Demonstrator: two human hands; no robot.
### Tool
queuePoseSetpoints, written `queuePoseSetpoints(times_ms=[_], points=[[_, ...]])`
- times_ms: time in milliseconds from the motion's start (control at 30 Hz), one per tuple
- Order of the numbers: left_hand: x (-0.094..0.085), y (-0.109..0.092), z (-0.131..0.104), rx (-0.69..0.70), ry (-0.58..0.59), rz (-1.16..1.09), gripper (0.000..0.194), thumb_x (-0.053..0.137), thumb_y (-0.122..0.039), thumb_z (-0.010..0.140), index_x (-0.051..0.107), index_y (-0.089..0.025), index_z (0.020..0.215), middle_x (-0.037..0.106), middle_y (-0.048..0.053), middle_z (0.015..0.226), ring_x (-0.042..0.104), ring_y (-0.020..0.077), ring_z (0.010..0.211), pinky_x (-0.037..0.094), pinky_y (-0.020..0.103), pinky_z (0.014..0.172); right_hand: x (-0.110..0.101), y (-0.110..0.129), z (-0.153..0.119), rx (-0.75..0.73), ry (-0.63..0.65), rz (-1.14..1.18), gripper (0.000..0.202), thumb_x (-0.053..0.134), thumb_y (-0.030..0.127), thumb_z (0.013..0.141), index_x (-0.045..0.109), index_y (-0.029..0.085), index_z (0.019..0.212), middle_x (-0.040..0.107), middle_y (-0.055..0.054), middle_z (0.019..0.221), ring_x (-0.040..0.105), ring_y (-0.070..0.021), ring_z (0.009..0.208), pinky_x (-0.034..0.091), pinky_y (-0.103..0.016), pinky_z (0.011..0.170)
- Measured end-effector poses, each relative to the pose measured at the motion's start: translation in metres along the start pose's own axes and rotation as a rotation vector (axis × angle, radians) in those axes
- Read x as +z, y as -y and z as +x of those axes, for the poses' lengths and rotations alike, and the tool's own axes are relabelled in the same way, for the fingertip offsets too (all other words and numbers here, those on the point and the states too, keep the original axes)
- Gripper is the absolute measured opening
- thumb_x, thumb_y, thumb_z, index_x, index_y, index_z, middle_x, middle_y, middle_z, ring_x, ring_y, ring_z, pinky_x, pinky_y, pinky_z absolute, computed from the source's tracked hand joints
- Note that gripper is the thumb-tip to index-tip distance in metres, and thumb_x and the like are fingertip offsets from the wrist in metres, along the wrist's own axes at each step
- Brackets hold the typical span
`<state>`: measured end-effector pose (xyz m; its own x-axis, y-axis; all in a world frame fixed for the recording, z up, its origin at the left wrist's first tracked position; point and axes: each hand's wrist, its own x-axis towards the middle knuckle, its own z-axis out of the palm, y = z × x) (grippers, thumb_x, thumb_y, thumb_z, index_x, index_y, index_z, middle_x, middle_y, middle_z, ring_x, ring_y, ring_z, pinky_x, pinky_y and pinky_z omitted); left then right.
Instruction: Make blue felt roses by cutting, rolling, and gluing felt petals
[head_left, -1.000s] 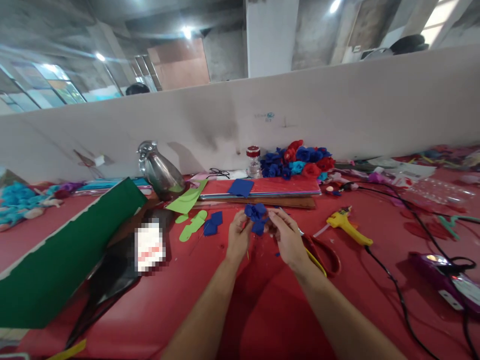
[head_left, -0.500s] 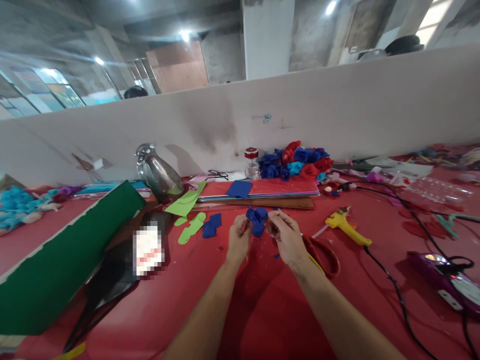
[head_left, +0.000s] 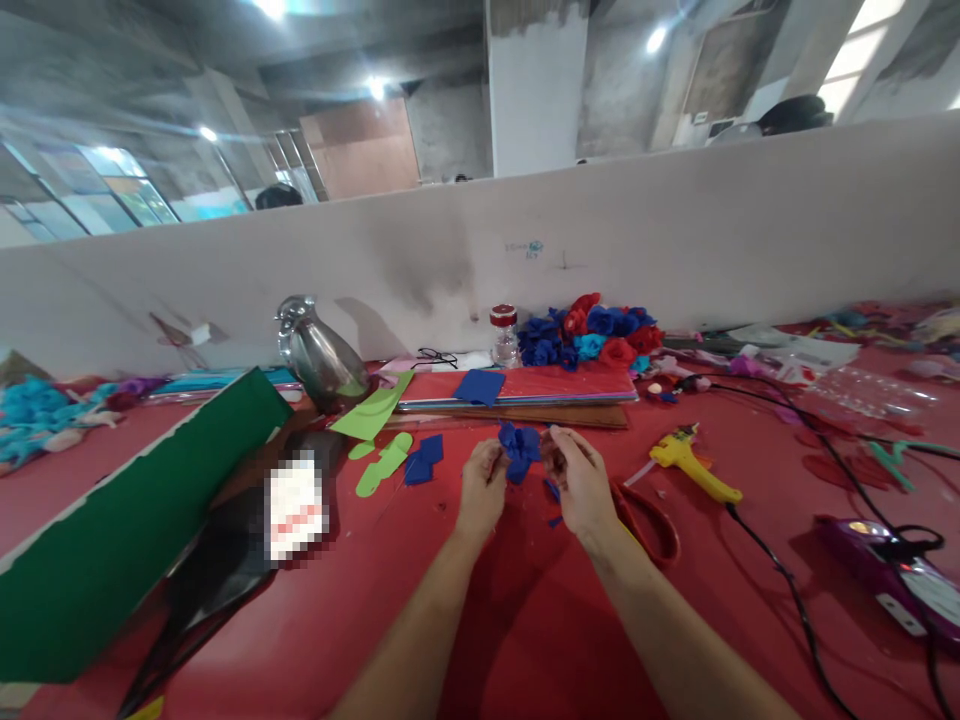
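A blue crepe-paper flower with ruffled petals is held up over the red table. My left hand pinches it from the left, its fingers closed near the flower's base. At the flower's right edge is my right hand, its fingers curled together. What those fingers hold, if anything, is hidden. Small blue scraps lie under the right hand. Just right of the right wrist rest red-handled scissors, partly covered by the arm. To the left lie blue paper squares and light green leaf-shaped cutouts.
A yellow glue gun with a black cord lies at right, near a purple power strip. Behind are stacked paper sheets, a jar, finished flowers and a metal jug. A green box stands at left.
The flower has turned slightly, and its petals look more spread and ruffled. My right fingers have drawn back a little from it. The camera view has tipped slightly upward.
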<state>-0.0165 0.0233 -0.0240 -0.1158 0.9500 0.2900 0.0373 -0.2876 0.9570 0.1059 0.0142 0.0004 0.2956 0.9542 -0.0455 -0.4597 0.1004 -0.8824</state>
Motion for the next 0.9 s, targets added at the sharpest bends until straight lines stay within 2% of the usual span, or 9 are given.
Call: queuePoseSetpoints(times_ms=[67, 200, 267, 400, 567, 800, 900], points=[[-0.002, 0.001, 0.002, 0.044, -0.013, 0.045, 0.013, 0.063, -0.019, 0.075, 0.061, -0.019, 0.062, 0.058, 0.002, 0.071, 0.051, 0.0170, 0.072, 0.042, 0.029, 0.075, 0.000, 0.000, -0.002, -0.005, 0.006, -0.072, 0.034, 0.071, 0.053, 0.063, 0.064, 0.020, 0.061, 0.059, 0.002, 0.057, 0.046, -0.0118, 0.051, 0.033, -0.024, 0.047], [-0.005, 0.006, 0.005, 0.095, -0.044, 0.086, 0.011, 0.064, -0.022, 0.072, 0.064, -0.019, 0.062, 0.063, 0.004, 0.073, 0.054, 0.0191, 0.076, 0.042, 0.030, 0.075, 0.003, 0.002, -0.008, -0.074, 0.171, -0.238, 0.037, 0.067, 0.056, 0.067, 0.062, 0.021, 0.055, 0.056, 0.001, 0.052, 0.046, -0.0126, 0.051, 0.036, -0.026, 0.049], [-0.005, 0.009, 0.005, 0.107, -0.078, 0.059, 0.009, 0.064, -0.025, 0.073, 0.068, -0.020, 0.067, 0.065, 0.006, 0.079, 0.057, 0.0207, 0.081, 0.043, 0.030, 0.076, 0.005, 0.002, -0.010, -0.108, 0.212, -0.288, 0.036, 0.068, 0.053, 0.066, 0.060, 0.020, 0.053, 0.054, 0.002, 0.051, 0.046, -0.0126, 0.052, 0.037, -0.026, 0.051], [-0.006, 0.013, 0.004, 0.179, -0.086, 0.122, 0.011, 0.062, -0.023, 0.075, 0.073, -0.020, 0.075, 0.069, 0.008, 0.086, 0.059, 0.0211, 0.084, 0.045, 0.031, 0.078, 0.007, -0.001, -0.009, -0.139, 0.196, -0.307, 0.023, 0.068, 0.043, 0.065, 0.063, 0.021, 0.057, 0.058, 0.001, 0.055, 0.048, -0.0139, 0.056, 0.040, -0.025, 0.052], [-0.010, 0.013, 0.003, 0.280, -0.055, 0.240, 0.016, 0.058, -0.017, 0.078, 0.074, -0.021, 0.077, 0.071, 0.009, 0.086, 0.060, 0.0211, 0.084, 0.047, 0.033, 0.078, 0.006, -0.007, -0.007, -0.151, 0.183, -0.291, 0.016, 0.065, 0.036, 0.066, 0.065, 0.021, 0.060, 0.061, 0.001, 0.058, 0.051, -0.0149, 0.057, 0.042, -0.025, 0.053], [-0.010, 0.015, 0.005, 0.351, -0.056, 0.347, 0.019, 0.056, -0.014, 0.078, 0.074, -0.022, 0.075, 0.071, 0.008, 0.082, 0.061, 0.0209, 0.081, 0.048, 0.034, 0.074, 0.003, -0.012, -0.003, -0.138, 0.143, -0.258, 0.016, 0.066, 0.037, 0.064, 0.067, 0.021, 0.062, 0.064, 0.000, 0.059, 0.053, -0.0153, 0.058, 0.043, -0.026, 0.054], [-0.010, 0.014, 0.004, 0.345, -0.053, 0.338, 0.018, 0.058, -0.014, 0.078, 0.074, -0.022, 0.074, 0.070, 0.008, 0.081, 0.060, 0.0208, 0.080, 0.047, 0.033, 0.074, 0.003, -0.013, -0.002, -0.076, 0.114, -0.210, 0.020, 0.069, 0.041, 0.062, 0.067, 0.021, 0.061, 0.061, 0.001, 0.055, 0.049, -0.0134, 0.052, 0.038, -0.024, 0.049]])
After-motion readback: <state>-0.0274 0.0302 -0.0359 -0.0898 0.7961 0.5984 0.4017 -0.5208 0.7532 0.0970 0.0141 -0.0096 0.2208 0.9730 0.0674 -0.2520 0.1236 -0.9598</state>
